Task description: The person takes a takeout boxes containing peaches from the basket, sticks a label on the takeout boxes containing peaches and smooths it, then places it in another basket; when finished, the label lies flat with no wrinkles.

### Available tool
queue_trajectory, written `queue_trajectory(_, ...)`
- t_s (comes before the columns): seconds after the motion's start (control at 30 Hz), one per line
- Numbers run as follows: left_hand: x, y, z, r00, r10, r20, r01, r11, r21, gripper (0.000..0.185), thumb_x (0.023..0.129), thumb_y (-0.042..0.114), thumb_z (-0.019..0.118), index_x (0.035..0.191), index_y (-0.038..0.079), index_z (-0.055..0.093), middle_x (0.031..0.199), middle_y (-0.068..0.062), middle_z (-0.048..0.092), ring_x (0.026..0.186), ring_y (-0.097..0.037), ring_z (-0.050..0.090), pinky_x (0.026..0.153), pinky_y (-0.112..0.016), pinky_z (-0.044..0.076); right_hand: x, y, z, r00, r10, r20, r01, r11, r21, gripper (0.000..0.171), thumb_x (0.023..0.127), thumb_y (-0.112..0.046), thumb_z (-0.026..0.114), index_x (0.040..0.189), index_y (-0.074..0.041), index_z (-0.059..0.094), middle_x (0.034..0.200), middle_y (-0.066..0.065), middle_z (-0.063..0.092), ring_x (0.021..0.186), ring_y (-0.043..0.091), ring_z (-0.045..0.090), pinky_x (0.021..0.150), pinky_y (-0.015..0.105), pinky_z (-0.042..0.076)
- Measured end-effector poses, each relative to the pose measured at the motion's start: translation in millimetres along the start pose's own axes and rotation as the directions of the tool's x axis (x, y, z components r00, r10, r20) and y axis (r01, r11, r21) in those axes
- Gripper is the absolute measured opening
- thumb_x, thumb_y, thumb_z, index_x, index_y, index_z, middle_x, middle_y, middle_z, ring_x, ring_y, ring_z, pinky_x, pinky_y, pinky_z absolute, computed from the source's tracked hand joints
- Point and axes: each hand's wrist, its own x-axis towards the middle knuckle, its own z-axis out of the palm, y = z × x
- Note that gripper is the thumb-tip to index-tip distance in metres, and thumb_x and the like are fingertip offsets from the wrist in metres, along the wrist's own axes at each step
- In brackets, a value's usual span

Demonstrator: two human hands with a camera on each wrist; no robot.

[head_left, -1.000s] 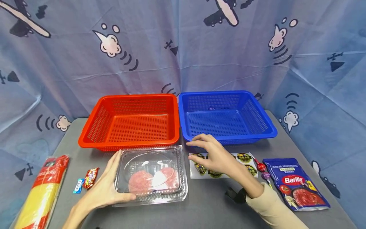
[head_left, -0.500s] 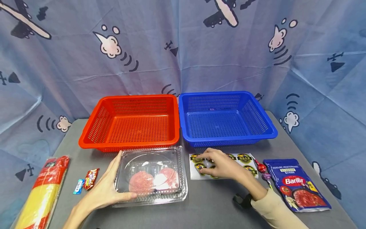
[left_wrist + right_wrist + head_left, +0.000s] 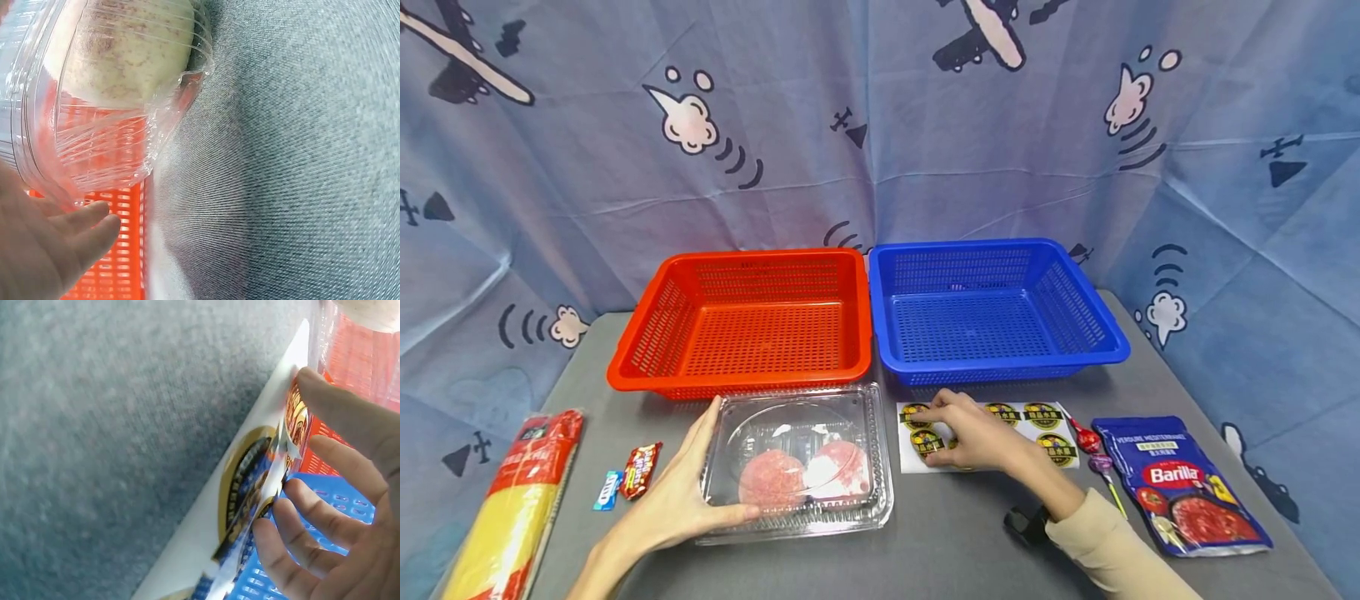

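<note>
A clear plastic clamshell box [image 3: 884, 442] lies lid down, with two round pinkish fruits [image 3: 771, 478] inside, peach-like in look. My left hand [image 3: 676, 493] rests along its left side, long fingers straight at the edge and thumb reaching across the front corner. To the right of the box lies a white sheet of round black-and-gold stickers [image 3: 1056, 448]. Over its left half, my right hand [image 3: 976, 432] has thumb and forefinger down at the stickers, spread apart. The right wrist view shows a lifted, curled edge [image 3: 291, 450] on the sheet between thumb and fingers.
Behind stand a red basket [image 3: 752, 379] and a blue basket [image 3: 1000, 367]. On the left lie a red-and-yellow packet [image 3: 512, 508] and two small wrapped sweets [image 3: 640, 469]. On the right are two lollipops [image 3: 1101, 463] and a blue Barilla pouch [image 3: 1180, 487].
My right hand has come down from above the sheet's back left edge onto the stickers, its fingertips now at them. The left hand and the box have stayed in place.
</note>
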Motion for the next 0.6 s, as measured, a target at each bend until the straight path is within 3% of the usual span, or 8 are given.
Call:
queue_trajectory(0.13, -0.4, -0.5, 0.5, 1.0, 0.003, -0.003, -0.003, 1.0, 0.005, 0.145, 0.061, 0.046, 0.096, 0.166, 0.015, 0.001, 0.166, -0.03, 0.019, 0.146, -0.055, 0.032, 0.107, -0.075, 0.035, 0.3, -0.7, 2.7, 1.0, 0.007, -0.001, -0.007, 1.0, -0.011, 0.05, 0.075, -0.025, 0.09, 0.121, -0.013, 0.077, 0.11, 0.004, 0.062, 0.098, 0.018, 0.053, 0.081, 0.032, 0.049)
queue_trajectory(0.37, 0.1, -1.8, 1.0, 1.0, 0.007, -0.009, -0.006, 1.0, 0.014, 0.145, 0.06, 0.046, 0.096, 0.166, 0.012, 0.002, 0.166, -0.03, 0.02, 0.144, -0.053, 0.036, 0.106, -0.074, 0.036, -0.3, -1.8, 6.1, 0.998, 0.062, -0.014, -0.063, 0.997, -0.044, 0.061, 0.072, -0.029, 0.092, 0.125, -0.005, 0.073, 0.104, 0.001, 0.058, 0.09, 0.014, 0.05, 0.075, 0.031, 0.047)
queue_trajectory(0.6, -0.4, -0.8, 1.1, 1.0, 0.001, -0.013, 0.0, 1.0, 0.012, 0.144, 0.06, 0.047, 0.096, 0.166, 0.013, 0.003, 0.166, -0.03, 0.021, 0.144, -0.053, 0.037, 0.106, -0.074, 0.037, -0.7, -2.7, 6.3, 0.998, 0.058, -0.021, -0.059, 0.997, -0.057, 0.047, 0.073, -0.029, 0.092, 0.114, -0.011, 0.079, 0.101, -0.001, 0.058, 0.086, 0.011, 0.053, 0.071, 0.028, 0.048)
